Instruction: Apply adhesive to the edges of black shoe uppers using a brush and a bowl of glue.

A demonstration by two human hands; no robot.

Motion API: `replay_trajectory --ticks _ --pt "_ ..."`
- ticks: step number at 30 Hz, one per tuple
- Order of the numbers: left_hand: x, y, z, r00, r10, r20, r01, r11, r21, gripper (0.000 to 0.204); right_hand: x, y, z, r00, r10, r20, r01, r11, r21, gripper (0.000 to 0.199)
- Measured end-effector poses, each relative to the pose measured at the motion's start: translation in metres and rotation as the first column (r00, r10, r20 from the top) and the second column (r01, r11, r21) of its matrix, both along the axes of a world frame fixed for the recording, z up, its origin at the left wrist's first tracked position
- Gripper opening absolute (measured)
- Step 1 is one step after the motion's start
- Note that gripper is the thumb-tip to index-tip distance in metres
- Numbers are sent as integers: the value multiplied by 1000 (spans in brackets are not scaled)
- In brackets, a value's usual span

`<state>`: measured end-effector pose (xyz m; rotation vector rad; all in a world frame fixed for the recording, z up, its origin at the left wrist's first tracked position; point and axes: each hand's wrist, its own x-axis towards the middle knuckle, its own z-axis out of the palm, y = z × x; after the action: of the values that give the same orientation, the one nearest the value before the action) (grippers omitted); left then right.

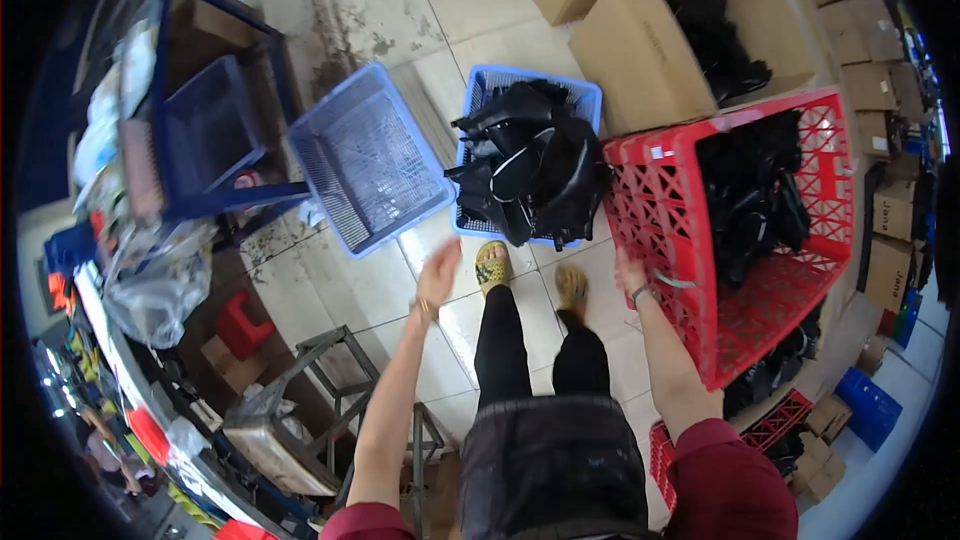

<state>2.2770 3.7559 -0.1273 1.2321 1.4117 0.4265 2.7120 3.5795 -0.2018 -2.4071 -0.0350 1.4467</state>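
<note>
My left hand (438, 275) hangs above the floor with its fingers stretched out and nothing in them, close to the near corner of an empty-looking blue plastic basket (372, 160). To the right of that basket stands a second blue basket (590, 100), heaped with black moulded parts (530, 160) whose exact kind I cannot make out. My right hand (628, 272) is at the left side of a red plastic crate (655, 190). Its fingers are partly lost against the lattice, so whether they grip the crate is unclear. More black parts (750, 210) lie inside the crate.
An open cardboard box (640, 50) with black pieces stands behind the crate. On the left are a blue metal frame (225, 202), a grey metal stool frame (345, 360) and a red plastic stool (243, 325). Stacked cartons (890, 215) line the right side.
</note>
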Motion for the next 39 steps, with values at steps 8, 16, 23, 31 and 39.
replay_trajectory --ticks 8,16,23,31,39 --pt "136 205 -259 990 49 -134 -84 960 -269 60 27 110 -168 937 -343 -65 345 879 329 90" --pt "133 169 -245 827 540 153 -487 826 -282 37 22 94 -161 769 -481 -421 637 636 436 77" --pt "60 105 -2 835 530 -148 -550 809 -208 50 -45 70 81 791 -318 -523 559 723 406 63" --pt "-49 -111 271 516 847 125 -849 525 -53 43 -133 91 333 678 242 -694 246 815 524 56" --pt "-99 -403 443 -351 873 340 -936 -335 -108 34 -298 81 479 356 893 -275 -304 389 869 47"
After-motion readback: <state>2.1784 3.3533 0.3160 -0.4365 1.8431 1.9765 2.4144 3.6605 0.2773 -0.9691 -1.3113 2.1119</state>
